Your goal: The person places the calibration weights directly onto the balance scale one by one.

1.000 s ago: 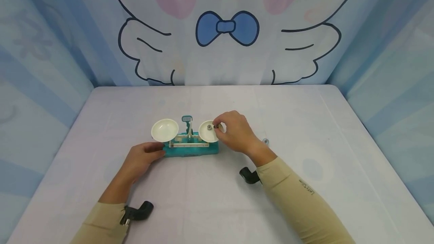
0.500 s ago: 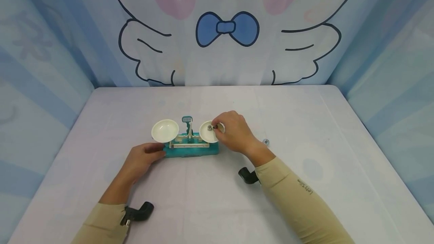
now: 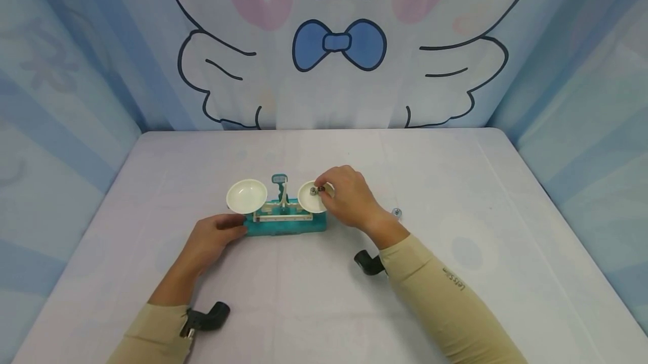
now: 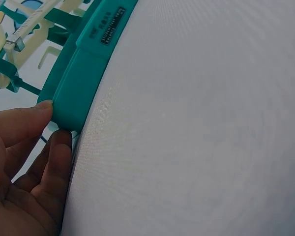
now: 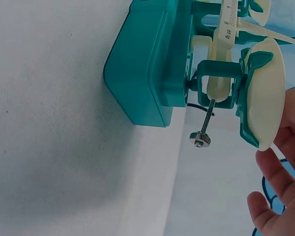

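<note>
A teal balance scale [image 3: 285, 225] with two cream pans stands on the table. My left hand [image 3: 215, 238] holds the left end of its base; in the left wrist view the thumb lies on the base's edge, with the fingers at the corner. My right hand [image 3: 351, 198] is over the right pan [image 3: 310, 201] and pinches a small dark metal piece [image 3: 321, 189]. Close beside that piece, a small silver metal piece [image 3: 313, 191] lies in the pan. Nothing lies in the left pan [image 3: 246, 196]. In the right wrist view the pan [image 5: 266, 93] hides the pinching fingertips.
Another small silver metal piece [image 3: 397, 212] lies on the table right of the right hand. A white cloth covers the table [image 3: 283, 296]. Behind it hangs a printed curtain [image 3: 339, 94]. Black wrist cameras [image 3: 208, 316] stick out from both sleeves.
The right hand has shifted slightly left over the pan, bringing the pinched piece nearer to the silver one. The left hand keeps its place on the base.
</note>
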`<state>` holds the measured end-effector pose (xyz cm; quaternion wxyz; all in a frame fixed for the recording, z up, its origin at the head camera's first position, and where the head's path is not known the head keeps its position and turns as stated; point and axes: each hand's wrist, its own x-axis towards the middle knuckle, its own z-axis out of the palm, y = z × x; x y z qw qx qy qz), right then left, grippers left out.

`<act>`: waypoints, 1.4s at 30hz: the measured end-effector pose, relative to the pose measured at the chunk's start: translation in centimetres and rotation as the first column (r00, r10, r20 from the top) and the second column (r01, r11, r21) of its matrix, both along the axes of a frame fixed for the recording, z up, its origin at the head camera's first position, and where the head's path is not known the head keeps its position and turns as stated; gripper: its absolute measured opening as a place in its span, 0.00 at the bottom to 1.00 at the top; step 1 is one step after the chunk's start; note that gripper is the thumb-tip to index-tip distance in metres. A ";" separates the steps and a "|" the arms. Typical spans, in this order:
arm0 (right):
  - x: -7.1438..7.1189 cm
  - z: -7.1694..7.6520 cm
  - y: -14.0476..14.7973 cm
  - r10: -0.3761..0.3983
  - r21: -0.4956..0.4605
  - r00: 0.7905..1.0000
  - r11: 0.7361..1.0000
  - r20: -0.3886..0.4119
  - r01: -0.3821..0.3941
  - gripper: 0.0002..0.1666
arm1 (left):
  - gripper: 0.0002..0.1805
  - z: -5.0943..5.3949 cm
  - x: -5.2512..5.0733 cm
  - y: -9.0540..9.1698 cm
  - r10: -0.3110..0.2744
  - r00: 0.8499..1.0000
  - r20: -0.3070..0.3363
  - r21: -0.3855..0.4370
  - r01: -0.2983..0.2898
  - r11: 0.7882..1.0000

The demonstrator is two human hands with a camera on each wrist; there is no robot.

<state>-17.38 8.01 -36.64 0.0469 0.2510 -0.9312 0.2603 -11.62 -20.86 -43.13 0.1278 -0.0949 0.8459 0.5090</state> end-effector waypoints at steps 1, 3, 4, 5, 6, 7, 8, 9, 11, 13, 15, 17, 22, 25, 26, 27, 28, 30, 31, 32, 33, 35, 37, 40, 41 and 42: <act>0.0 0.0 0.0 0.000 -0.001 1.000 1.000 0.001 0.000 0.09 | 0.27 0.0 0.0 0.0 0.001 1.000 0.001 -0.001 -0.001 1.000; 0.0 0.1 -0.1 0.000 -0.004 1.000 1.000 0.002 0.000 0.08 | 0.27 0.0 0.0 0.0 0.004 1.000 0.004 -0.003 -0.004 1.000; 0.0 0.1 -0.1 0.001 -0.004 1.000 1.000 0.002 -0.001 0.08 | 0.27 0.0 0.0 0.0 0.005 1.000 0.004 -0.005 -0.005 1.000; 0.0 0.1 -0.1 0.002 -0.006 1.000 1.000 0.003 -0.002 0.09 | 0.27 0.0 0.0 0.0 0.006 1.000 0.005 -0.006 -0.006 1.000; 0.0 0.1 -0.1 0.003 -0.008 1.000 1.000 0.005 -0.003 0.09 | 0.27 0.0 0.0 0.0 0.007 1.000 0.005 -0.006 -0.007 1.000; 0.0 0.0 -0.1 0.002 -0.014 1.000 1.000 0.006 -0.002 0.10 | 0.27 0.0 0.0 0.0 0.007 1.000 0.005 -0.006 -0.007 1.000; 0.0 0.0 0.0 0.000 -0.024 1.000 1.000 0.009 0.000 0.10 | 0.27 0.0 0.0 0.0 0.007 1.000 0.004 -0.004 -0.007 1.000; 0.0 0.0 0.1 -0.001 -0.038 1.000 0.999 0.009 0.001 0.11 | 0.27 0.0 0.0 0.0 0.006 1.000 0.001 -0.003 -0.006 1.000; 0.0 0.0 0.5 -0.003 -0.077 1.000 0.997 0.011 0.004 0.14 | 0.27 -0.1 0.0 0.0 0.003 1.000 -0.003 -0.002 -0.003 1.000; 0.0 -0.1 0.9 -0.004 -0.124 1.000 0.992 0.007 0.005 0.16 | 0.27 -0.1 -0.1 -0.1 -0.001 1.000 -0.008 -0.002 0.001 1.000; 0.0 0.0 1.4 -0.005 -0.156 1.000 0.988 0.003 0.005 0.17 | 0.27 0.0 0.0 -0.1 -0.004 1.000 -0.009 -0.002 0.004 1.000; 0.0 0.0 1.9 -0.010 -0.180 1.000 0.984 -0.004 0.009 0.17 | 0.27 0.0 0.0 -0.1 -0.004 1.000 -0.008 -0.001 0.004 1.000; 0.0 -0.3 3.3 -0.031 -0.216 0.999 0.976 -0.017 0.027 0.17 | 0.27 0.1 0.0 0.0 -0.001 1.000 -0.001 -0.002 0.001 1.000; 0.1 -0.5 4.2 -0.044 -0.215 0.999 0.976 0.002 0.043 0.18 | 0.27 0.1 0.0 0.0 0.000 1.000 0.003 -0.007 0.000 1.000; 0.2 -0.6 4.6 -0.050 -0.209 0.999 0.976 0.014 0.052 0.18 | 0.27 0.1 0.0 0.1 -0.001 1.000 0.004 -0.009 0.001 1.000; 0.2 -0.7 4.9 -0.057 -0.202 0.998 0.978 0.027 0.062 0.18 | 0.27 0.1 0.0 0.1 -0.001 1.000 0.005 -0.010 0.001 1.000; 0.3 -0.7 5.3 -0.064 -0.193 0.997 0.979 0.042 0.071 0.19 | 0.27 0.1 0.0 0.1 -0.002 1.000 0.006 -0.012 0.002 1.000; 0.4 -0.8 5.9 -0.082 -0.174 0.994 0.980 0.078 0.095 0.20 | 0.27 0.1 0.1 0.1 -0.003 1.000 0.008 -0.015 0.004 1.000; 0.5 -0.9 6.2 -0.091 -0.162 0.991 0.981 0.096 0.106 0.20 | 0.27 0.1 0.1 0.1 -0.004 1.000 0.007 -0.014 0.004 1.000; 0.5 -0.9 6.5 -0.099 -0.153 0.989 0.981 0.112 0.116 0.20 | 0.27 0.1 0.1 0.1 -0.005 1.000 0.008 -0.013 0.005 1.000; 0.5 -1.0 6.8 -0.106 -0.144 0.986 0.982 0.128 0.124 0.20 | 0.27 0.1 0.1 0.1 -0.005 1.000 0.008 -0.013 0.005 1.000; 0.6 -1.2 7.3 -0.116 -0.123 0.982 0.983 0.147 0.134 0.20 | 0.27 0.1 0.1 0.1 -0.005 1.000 0.009 -0.013 0.005 1.000; 0.5 -1.3 7.8 -0.125 -0.105 0.980 0.984 0.156 0.142 0.20 | 0.27 0.1 0.1 0.0 -0.006 1.000 0.009 -0.013 0.006 1.000; 0.5 -1.7 8.4 -0.140 -0.079 0.977 0.985 0.164 0.155 0.20 | 0.27 0.1 0.1 0.0 -0.007 1.000 0.009 -0.013 0.008 1.000; 0.5 -1.8 8.6 -0.147 -0.070 0.975 0.985 0.168 0.161 0.19 | 0.27 0.1 0.1 0.0 -0.008 1.000 0.008 -0.013 0.008 1.000; 0.4 -1.9 8.8 -0.153 -0.063 0.972 0.984 0.177 0.166 0.19 | 0.27 0.1 0.1 0.0 -0.008 1.000 0.008 -0.014 0.008 1.000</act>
